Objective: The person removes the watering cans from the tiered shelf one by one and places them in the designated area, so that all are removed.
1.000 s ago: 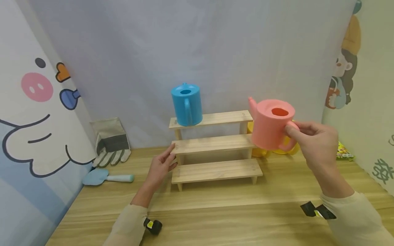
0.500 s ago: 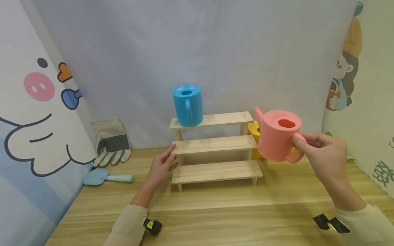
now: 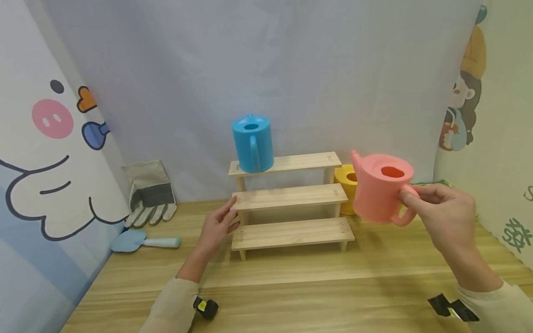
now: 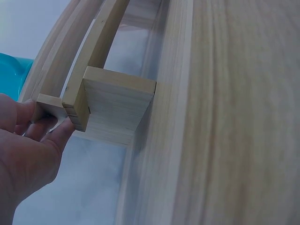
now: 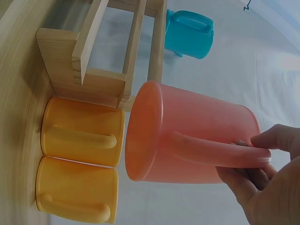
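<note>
By its handle, my right hand [image 3: 451, 215] holds a pink watering can [image 3: 381, 189] up off the table, right of a three-step wooden rack [image 3: 291, 196]. In the right wrist view the thumb and fingers [image 5: 276, 173] pinch the handle of the pink can [image 5: 192, 136]. My left hand [image 3: 214, 231] grips the left end of the rack's middle step; the left wrist view shows its fingers on the wood [image 4: 51, 105]. A blue watering can [image 3: 253, 145] stands upright on the left of the top step.
Two yellow cans [image 5: 84, 131] stand side by side against the rack's right side; the pink can partly hides them in the head view. A pale blue trowel [image 3: 143, 241] and a grey-white glove [image 3: 151, 199] lie at the left. A pale curtain [image 3: 200, 83] hangs behind.
My right hand has moved the pink can to the right and down, with more of a yellow can showing beside the rack. The left hand stays on the rack.
</note>
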The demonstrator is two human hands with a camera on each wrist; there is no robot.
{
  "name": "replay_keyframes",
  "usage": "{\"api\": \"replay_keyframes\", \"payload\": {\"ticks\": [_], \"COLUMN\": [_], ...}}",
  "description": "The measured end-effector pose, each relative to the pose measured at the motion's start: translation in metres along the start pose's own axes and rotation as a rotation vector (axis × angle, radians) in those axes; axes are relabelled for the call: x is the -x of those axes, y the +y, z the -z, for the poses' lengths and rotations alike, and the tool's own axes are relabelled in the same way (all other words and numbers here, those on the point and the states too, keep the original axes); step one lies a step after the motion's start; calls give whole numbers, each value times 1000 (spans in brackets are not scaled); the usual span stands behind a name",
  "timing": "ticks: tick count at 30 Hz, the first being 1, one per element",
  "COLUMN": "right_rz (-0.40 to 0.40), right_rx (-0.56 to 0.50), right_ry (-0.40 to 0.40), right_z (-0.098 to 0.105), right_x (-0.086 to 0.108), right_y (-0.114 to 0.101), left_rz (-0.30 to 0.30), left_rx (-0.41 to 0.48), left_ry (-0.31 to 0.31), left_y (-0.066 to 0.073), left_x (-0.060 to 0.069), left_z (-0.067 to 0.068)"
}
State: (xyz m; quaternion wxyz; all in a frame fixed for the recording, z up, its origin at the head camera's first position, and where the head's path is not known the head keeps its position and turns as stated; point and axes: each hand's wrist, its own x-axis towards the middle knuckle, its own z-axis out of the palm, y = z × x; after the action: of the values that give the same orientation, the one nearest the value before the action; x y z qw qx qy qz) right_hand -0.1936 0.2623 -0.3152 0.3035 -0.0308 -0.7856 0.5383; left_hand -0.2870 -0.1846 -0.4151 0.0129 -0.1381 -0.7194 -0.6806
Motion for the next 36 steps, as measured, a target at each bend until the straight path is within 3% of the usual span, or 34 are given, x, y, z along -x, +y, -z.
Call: {"api": "replay_keyframes", "payload": {"ticks": [20, 36], "right_rz": [-74, -129], "right_rx": [253, 283], "right_ry": [-130, -228], "right_z": [10, 5], "right_x": [16, 21], "right_y": [14, 28], "left_rz": [4, -3], "left_rx": [-5, 5], "left_ry": [3, 12], "left_y": [-2, -1], "left_x": [1, -1], "left_z": [1, 0]}}
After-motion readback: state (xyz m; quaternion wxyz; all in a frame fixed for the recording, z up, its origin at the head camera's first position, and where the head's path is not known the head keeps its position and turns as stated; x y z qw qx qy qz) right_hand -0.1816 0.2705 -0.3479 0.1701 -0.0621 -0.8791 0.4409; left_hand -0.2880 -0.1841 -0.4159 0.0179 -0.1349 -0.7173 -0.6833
